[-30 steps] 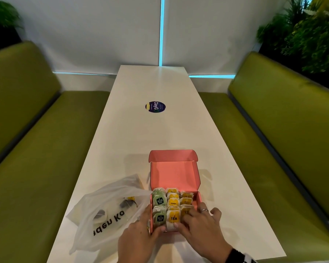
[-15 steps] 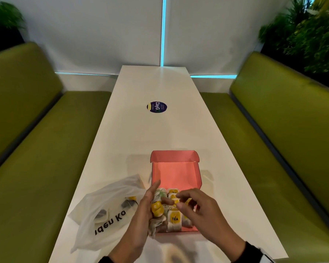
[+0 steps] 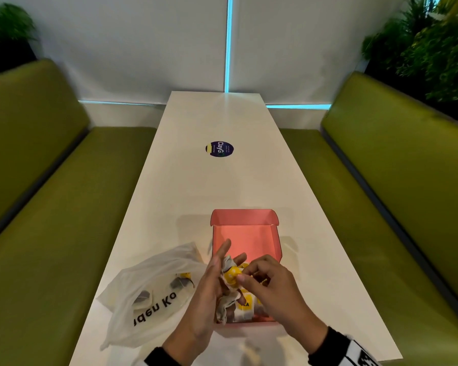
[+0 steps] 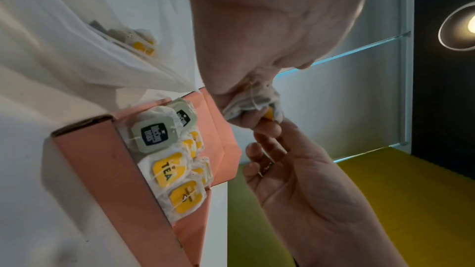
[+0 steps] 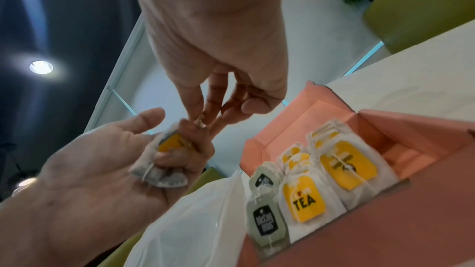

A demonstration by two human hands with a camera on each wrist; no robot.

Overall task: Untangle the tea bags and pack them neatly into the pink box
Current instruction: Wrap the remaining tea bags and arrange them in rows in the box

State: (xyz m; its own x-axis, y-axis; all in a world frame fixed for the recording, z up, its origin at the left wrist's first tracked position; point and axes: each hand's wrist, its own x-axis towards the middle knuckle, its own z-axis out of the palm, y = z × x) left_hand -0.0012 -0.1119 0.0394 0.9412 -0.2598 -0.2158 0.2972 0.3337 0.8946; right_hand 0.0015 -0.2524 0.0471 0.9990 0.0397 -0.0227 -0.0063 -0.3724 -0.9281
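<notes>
- Left hand (image 3: 209,291) raised over pink box (image 3: 245,233), lower fingers curled round a yellow-tagged tea bag (image 5: 167,155).
- Right hand (image 3: 267,283) pinching that bag's string.
- Box open near table's (image 3: 196,194) front edge, tea bags (image 4: 167,170) in rows.
- Plastic bag (image 3: 146,294) just left.

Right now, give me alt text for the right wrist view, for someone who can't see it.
A left hand holds a bunched tea bag with a yellow tag while the right hand pinches its string. Beside them an open pink box holds rows of tea bags, next to a white plastic bag.
</notes>
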